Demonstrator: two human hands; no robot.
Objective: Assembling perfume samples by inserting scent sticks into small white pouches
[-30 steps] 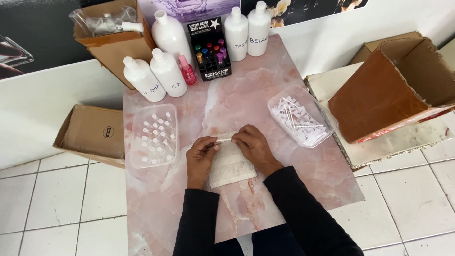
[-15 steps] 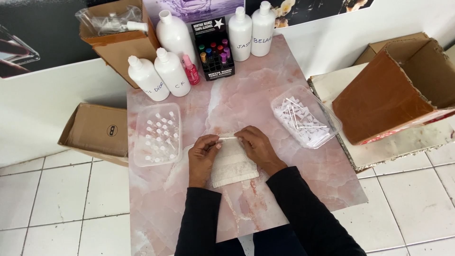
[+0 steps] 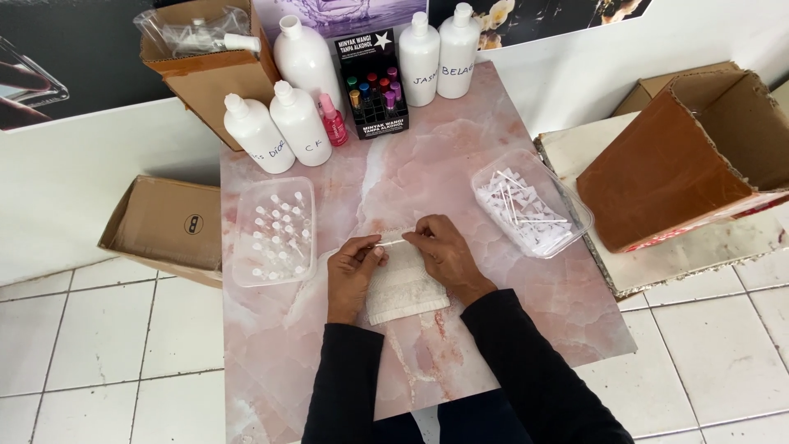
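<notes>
My left hand [image 3: 352, 271] and my right hand [image 3: 442, 251] pinch the two ends of a thin white stick-like piece [image 3: 393, 241] between their fingertips, just above a small white cloth [image 3: 404, 286] lying on the pink marble table [image 3: 427, 177]. Both hands rest partly on that cloth. A clear tray of small vials [image 3: 274, 231] lies left of my left hand. To the right sits a clear tray of white sticks with paper tabs [image 3: 529, 202].
Several white bottles [image 3: 302, 123] and a black rack of small coloured bottles [image 3: 373, 86] stand at the table's far edge. Open cardboard boxes [image 3: 695, 156] sit right, another [image 3: 164, 226] on the tiled floor left, one with plastic bags [image 3: 201, 49] behind.
My hands stay at the same spot over the cloth, holding the thin white piece; only the camera view shifts slightly.
</notes>
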